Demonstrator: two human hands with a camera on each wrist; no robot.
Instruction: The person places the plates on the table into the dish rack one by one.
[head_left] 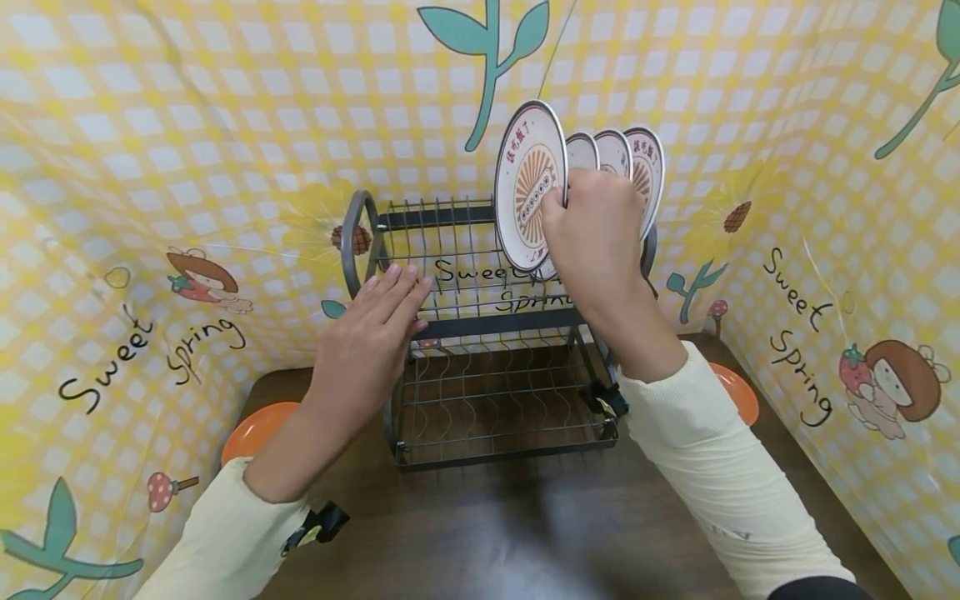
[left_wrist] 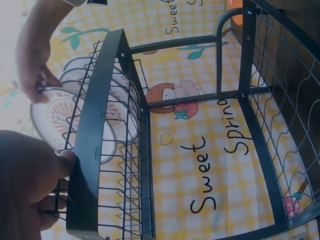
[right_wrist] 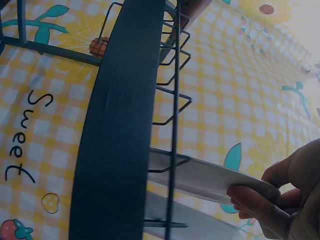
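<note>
In the head view my right hand (head_left: 600, 237) pinches the rim of a white plate (head_left: 531, 183) with a dark edge and an orange sunburst print. The plate stands upright in the right part of the top tier of a dark metal dish rack (head_left: 495, 323). In the right wrist view, thumb and fingers (right_wrist: 255, 205) meet on the plate's edge (right_wrist: 210, 175). Three similar plates stand to its right, the outermost plate (head_left: 649, 167) at the rack's end. My left hand (head_left: 367, 342) rests on the rack's front left, its fingers extended over the top tier.
The rack's lower tier (head_left: 495, 408) is wire mesh above the dark wooden table (head_left: 495, 517). One orange plate (head_left: 258, 429) lies at the left, and another orange plate (head_left: 735, 392) at the right. A yellow checked cloth (head_left: 300, 108) covers the walls.
</note>
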